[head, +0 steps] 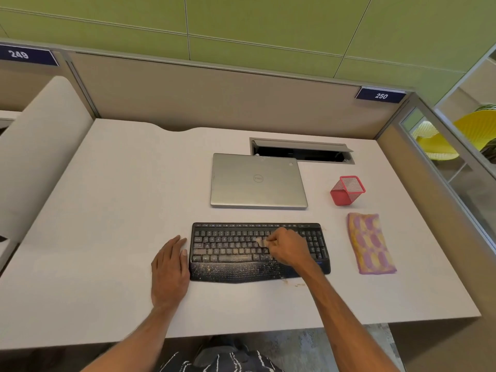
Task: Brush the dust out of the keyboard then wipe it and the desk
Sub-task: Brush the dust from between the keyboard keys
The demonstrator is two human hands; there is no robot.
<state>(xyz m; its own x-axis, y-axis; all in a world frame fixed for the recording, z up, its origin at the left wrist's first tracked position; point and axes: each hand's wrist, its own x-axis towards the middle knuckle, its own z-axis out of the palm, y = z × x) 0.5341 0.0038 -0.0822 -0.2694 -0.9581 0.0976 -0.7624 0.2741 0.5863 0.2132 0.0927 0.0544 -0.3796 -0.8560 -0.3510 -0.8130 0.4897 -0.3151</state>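
A black keyboard (230, 251) lies on the pale desk (107, 210), its keys and palm rest speckled with light dust. My right hand (287, 249) is over the right-middle keys, fingers curled round a small pale brush (261, 241) whose tip touches the keys. My left hand (170, 267) rests flat on the desk against the keyboard's left edge, thumb touching it. A folded pink, purple and yellow cloth (371, 242) lies to the right of the keyboard.
A closed silver laptop (257, 181) sits behind the keyboard. A red mesh pen holder (347, 190) stands at the right, behind the cloth. An open cable hatch (302, 151) is set into the desk's back. Some crumbs (291, 283) lie by the keyboard's front edge.
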